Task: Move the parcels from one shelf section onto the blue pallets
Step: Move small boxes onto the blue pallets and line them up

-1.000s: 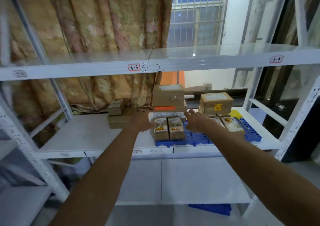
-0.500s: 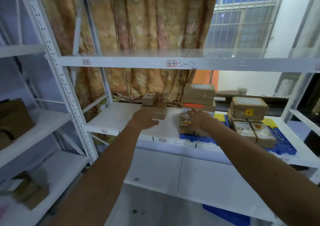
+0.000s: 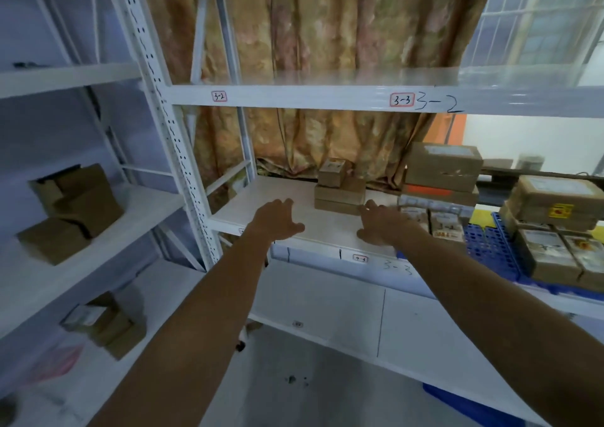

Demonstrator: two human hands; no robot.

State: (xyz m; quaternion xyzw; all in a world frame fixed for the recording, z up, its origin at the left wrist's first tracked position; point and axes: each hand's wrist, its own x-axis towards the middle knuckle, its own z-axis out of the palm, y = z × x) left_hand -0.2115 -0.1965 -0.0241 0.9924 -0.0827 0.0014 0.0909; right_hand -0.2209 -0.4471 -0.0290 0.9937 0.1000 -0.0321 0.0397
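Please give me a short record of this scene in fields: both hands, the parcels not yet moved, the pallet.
left hand: open, empty, over the white shelf
right hand: open, empty, near the stack
parcels left: small stack of brown boxes at the shelf back
blue pallet: to the right, already carrying parcels

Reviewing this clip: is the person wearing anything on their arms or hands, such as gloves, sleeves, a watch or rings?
Nothing visible. Both forearms are bare for their whole visible length, with no sleeve edge in frame. The left hand and right hand are ungloved, and no watch, wristband or ring shows, though blur softens the fingers.
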